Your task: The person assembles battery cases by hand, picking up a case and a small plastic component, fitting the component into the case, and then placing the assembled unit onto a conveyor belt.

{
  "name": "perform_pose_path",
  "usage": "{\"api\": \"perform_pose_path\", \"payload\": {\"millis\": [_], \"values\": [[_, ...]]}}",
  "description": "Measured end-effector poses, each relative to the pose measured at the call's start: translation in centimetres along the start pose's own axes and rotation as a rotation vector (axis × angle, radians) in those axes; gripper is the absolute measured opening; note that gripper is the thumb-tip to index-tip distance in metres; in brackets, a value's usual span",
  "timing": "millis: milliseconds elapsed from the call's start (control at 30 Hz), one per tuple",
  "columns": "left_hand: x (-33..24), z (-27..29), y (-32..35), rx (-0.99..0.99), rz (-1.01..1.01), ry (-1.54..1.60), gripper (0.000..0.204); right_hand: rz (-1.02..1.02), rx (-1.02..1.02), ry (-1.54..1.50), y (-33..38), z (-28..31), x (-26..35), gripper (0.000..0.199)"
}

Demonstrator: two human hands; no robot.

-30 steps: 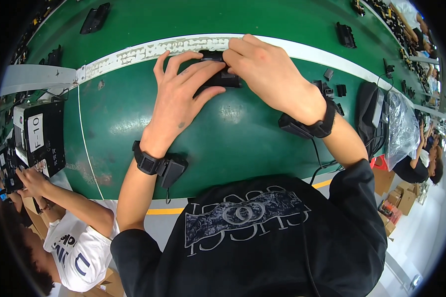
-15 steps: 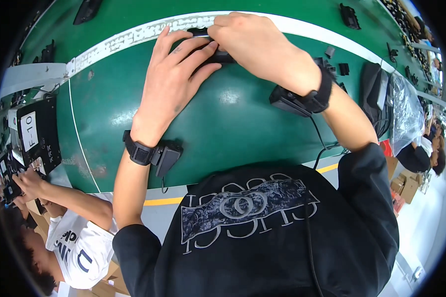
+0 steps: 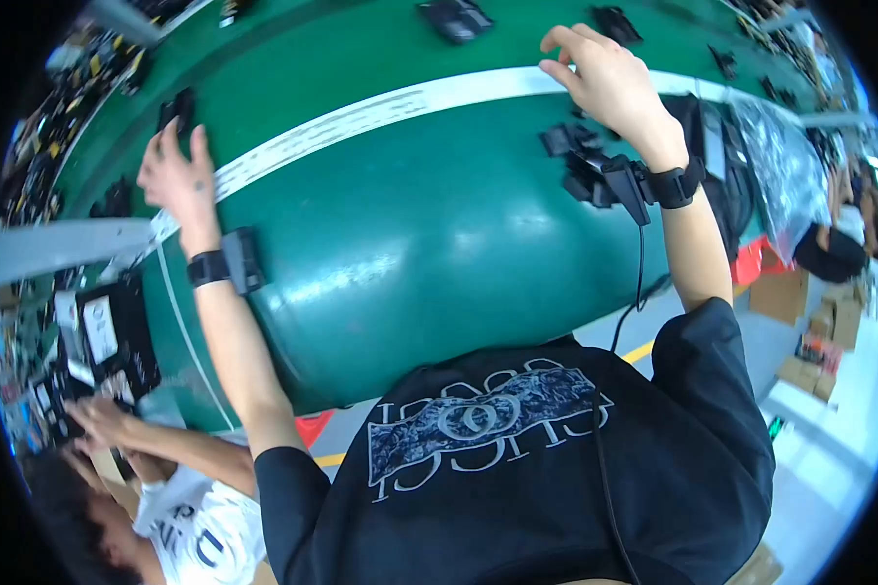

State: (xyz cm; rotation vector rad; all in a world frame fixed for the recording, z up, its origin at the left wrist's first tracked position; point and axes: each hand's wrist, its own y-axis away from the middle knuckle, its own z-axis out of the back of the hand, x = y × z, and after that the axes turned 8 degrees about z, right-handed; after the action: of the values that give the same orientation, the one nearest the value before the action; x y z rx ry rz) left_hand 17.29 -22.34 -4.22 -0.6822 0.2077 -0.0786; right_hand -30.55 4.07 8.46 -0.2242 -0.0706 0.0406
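Observation:
At the far left, my left hand is stretched out over the white strip with its fingers apart. A dark, narrow black part lies just past its fingertips on the green far surface; whether they touch I cannot tell. My right hand is raised at the far right above the strip, its fingers bent but apart, and nothing shows in them. Close beyond it rests a black moulded part. Below it, on the near side, sits a pile of small black pieces.
Another black part lies on the far green surface. The white strip divides it from the green worktop. Black cases and a clear plastic bag lie at the right. A co-worker's hands are at a black box, lower left.
Both hands have parted from the dark part they worked on together. The left has moved far left, the right to the right. A black part now shows beyond the strip's middle.

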Motion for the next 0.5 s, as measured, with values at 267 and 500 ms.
{"api": "perform_pose_path", "payload": {"millis": [267, 500], "values": [[0.3, -0.6, -2.8, 0.141, 0.002, -0.109, 0.035, 0.000, 0.237, -0.083, 8.5, 2.0, -1.3, 0.035], [-11.6, 8.6, 4.4, 0.195, -0.323, 0.129, 0.032, -0.025, 0.057, -0.010, 7.8, -0.9, 0.3, 0.026]]}}
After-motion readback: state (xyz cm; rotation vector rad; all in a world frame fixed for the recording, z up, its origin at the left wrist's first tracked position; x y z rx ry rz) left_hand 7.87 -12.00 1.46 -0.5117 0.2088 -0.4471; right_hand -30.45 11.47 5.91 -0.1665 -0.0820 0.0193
